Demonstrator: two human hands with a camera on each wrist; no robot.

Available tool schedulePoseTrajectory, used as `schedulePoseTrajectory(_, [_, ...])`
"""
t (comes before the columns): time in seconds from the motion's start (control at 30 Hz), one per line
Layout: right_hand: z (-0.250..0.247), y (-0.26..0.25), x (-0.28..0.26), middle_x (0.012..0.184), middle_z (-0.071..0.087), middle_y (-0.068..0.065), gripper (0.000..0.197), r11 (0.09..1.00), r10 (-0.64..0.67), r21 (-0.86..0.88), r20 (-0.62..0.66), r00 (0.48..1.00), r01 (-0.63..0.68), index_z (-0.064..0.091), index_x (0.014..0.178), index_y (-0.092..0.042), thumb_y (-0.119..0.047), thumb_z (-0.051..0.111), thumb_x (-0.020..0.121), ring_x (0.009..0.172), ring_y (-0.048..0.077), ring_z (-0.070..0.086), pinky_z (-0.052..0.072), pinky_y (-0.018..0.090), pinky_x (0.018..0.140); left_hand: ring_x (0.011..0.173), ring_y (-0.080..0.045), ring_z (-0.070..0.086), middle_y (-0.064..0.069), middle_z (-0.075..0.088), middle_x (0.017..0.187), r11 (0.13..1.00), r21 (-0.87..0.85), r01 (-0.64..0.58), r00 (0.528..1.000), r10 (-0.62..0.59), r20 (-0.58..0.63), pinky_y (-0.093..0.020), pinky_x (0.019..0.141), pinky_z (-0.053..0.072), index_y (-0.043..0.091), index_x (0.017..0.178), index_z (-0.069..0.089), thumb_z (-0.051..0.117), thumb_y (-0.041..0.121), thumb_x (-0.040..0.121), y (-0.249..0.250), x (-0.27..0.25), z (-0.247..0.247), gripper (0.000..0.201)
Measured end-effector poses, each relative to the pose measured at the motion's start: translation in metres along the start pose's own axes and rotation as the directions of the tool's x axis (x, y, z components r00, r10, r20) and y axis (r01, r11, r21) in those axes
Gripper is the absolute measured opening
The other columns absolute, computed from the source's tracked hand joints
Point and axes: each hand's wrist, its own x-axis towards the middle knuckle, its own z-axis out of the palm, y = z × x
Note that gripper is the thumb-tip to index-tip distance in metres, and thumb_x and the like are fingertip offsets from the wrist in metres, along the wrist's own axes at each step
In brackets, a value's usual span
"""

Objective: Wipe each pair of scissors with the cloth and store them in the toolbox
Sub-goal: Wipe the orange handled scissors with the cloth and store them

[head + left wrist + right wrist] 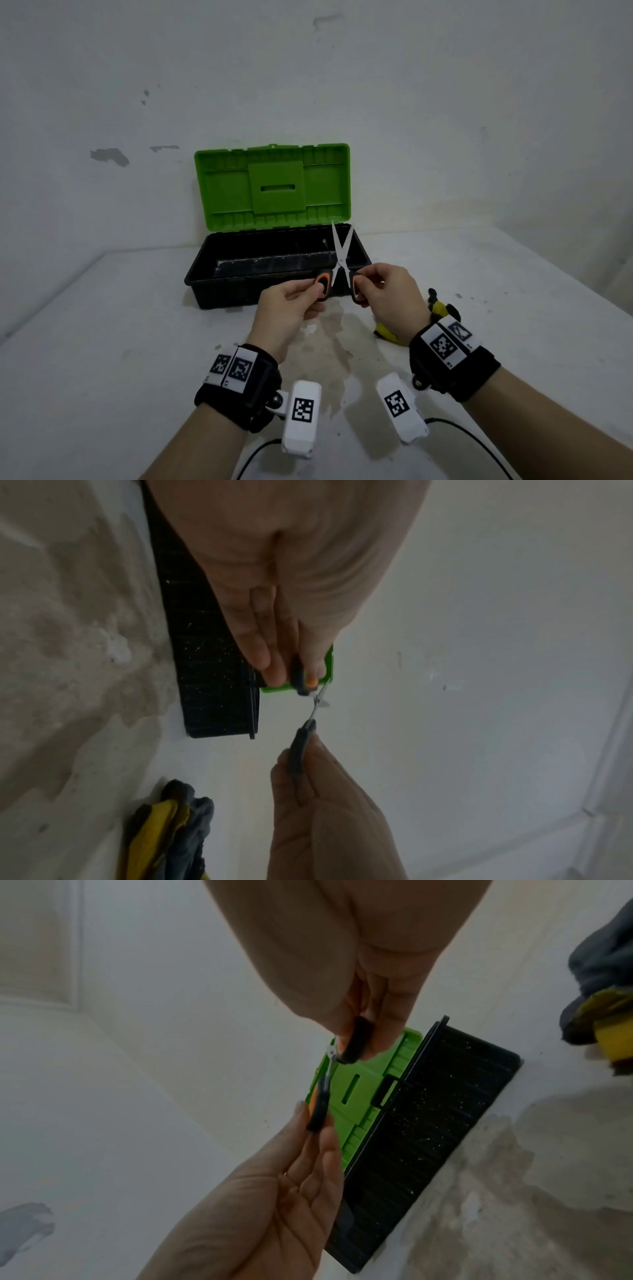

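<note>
I stand at a stained white table (120, 342) against a chipped white wall (102, 85). At centre frame my left hand (287, 308) and right hand (390, 298) each pinch a handle of the orange-and-black scissors (340, 263), blades spread, before the open black toolbox with green lid (274, 185); its contents are unclear. A yellow-grey cloth (442, 308) lies right.

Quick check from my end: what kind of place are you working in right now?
Probably a bare workroom or utility corner, not a kitchen or office: a stained white table, scuffed white walls with peeling paint, and an open green-lidded toolbox against the wall.
</note>
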Motion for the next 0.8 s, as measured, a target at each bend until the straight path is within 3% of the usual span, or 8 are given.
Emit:
schedulePoseTrajectory(0.2, [0.01, -0.006, -0.002, 0.075, 0.073, 0.002, 0.006, 0.998, -0.015, 0.053, -0.08, 0.997, 0.019, 0.072, 0.09, -0.015, -0.019, 0.067, 0.089, 0.067, 0.018, 0.071, 0.06, 0.038, 0.071, 0.068, -0.018, 0.073, -0.01, 0.077, 0.079, 0.993, -0.115, 0.035, 0.999, -0.032, 0.025, -0.023, 0.062, 0.057, -0.001, 0.1, 0.069, 0.072, 0.007, 0.089, 0.001, -0.005, 0.007, 0.014])
schedulePoseTrajectory(0.33, [0.012, -0.007, -0.004, 0.077, 0.07, 0.012, 0.004, 0.986, 0.047, 0.163, -0.059, 0.997, -0.036, 0.066, 0.091, -0.007, -0.01, 0.068, 0.089, 0.057, 0.016, 0.07, 0.058, 0.025, 0.055, 0.066, -0.019, 0.073, -0.01, 0.077, 0.076, 0.99, -0.137, 0.037, 0.999, -0.032, 0.035, -0.025, 0.062, 0.059, -0.002, 0.095, 0.068, 0.073, 0.006, 0.088, 0.005, -0.007, 0.016, 0.012])
schedulePoseTrajectory(0.43, [0.009, -0.007, -0.002, 0.079, 0.07, 0.015, 0.014, 0.972, 0.069, 0.231, -0.091, 0.993, -0.046, 0.064, 0.082, -0.007, -0.016, 0.073, 0.086, 0.066, 0.024, 0.072, 0.062, 0.034, 0.06, 0.068, -0.02, 0.074, -0.013, 0.076, 0.078, 0.988, -0.148, 0.05, 0.999, -0.047, 0.024, -0.025, 0.063, 0.059, -0.002, 0.093, 0.066, 0.074, 0.007, 0.088, 0.008, -0.005, 0.017, 0.013])
schedulePoseTrajectory(0.6, [0.001, -0.016, -0.004, 0.071, 0.074, -0.004, 0.032, 0.995, 0.053, 0.09, -0.041, 0.998, -0.049, 0.075, 0.073, -0.018, -0.049, 0.077, 0.075, 0.07, 0.013, 0.071, 0.06, 0.036, 0.07, 0.071, -0.021, 0.074, -0.015, 0.077, 0.082, 0.988, -0.148, 0.052, 0.998, -0.049, 0.029, -0.027, 0.066, 0.06, -0.001, 0.091, 0.065, 0.073, 0.006, 0.088, 0.01, -0.006, 0.021, 0.011])
schedulePoseTrajectory(0.7, [-0.002, -0.018, -0.004, 0.078, 0.073, -0.003, 0.032, 0.997, 0.07, -0.019, 0.002, 0.998, -0.07, 0.076, 0.078, -0.014, -0.045, 0.079, 0.074, 0.072, 0.014, 0.069, 0.058, 0.033, 0.069, 0.072, -0.021, 0.074, -0.015, 0.077, 0.083, 0.987, -0.152, 0.044, 0.998, -0.037, 0.049, -0.029, 0.07, 0.061, 0.0, 0.09, 0.063, 0.072, 0.005, 0.088, 0.01, -0.009, 0.024, 0.01])
schedulePoseTrajectory(0.8, [-0.004, -0.022, 0.0, 0.071, 0.072, 0.002, 0.03, 0.994, 0.089, -0.065, 0.035, 0.995, -0.086, 0.074, 0.07, -0.013, -0.041, 0.082, 0.071, 0.061, 0.013, 0.064, 0.056, 0.032, 0.06, 0.072, -0.021, 0.074, -0.015, 0.077, 0.084, 0.989, -0.139, 0.043, 0.997, -0.033, 0.07, -0.028, 0.07, 0.061, -0.004, 0.095, 0.063, 0.072, 0.004, 0.088, 0.011, -0.009, 0.021, 0.014])
